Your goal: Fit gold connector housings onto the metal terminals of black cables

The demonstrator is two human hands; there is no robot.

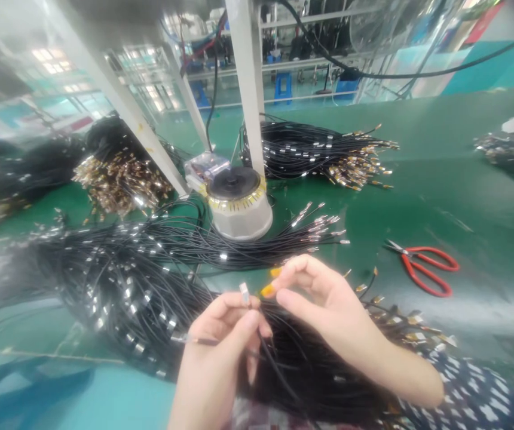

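Observation:
My left hand is closed in a pinch on a black cable, whose small whitish flat end piece sticks up above the fingers. Another dark cable end with a silvery tip shows at the left side of this hand. Just to the right is my right hand, fingers bent and thumb apart, with nothing visible held in it. Yellow coverings show on two of its fingertips; whether they are finger cots or tape is unclear. Under both hands lies a thick bundle of black cables.
Beyond my hands stands a round white dispenser with yellow strips around its rim. Red-handled scissors lie on the green table at right. More cable bundles lie at the back and left. White frame posts rise behind the dispenser.

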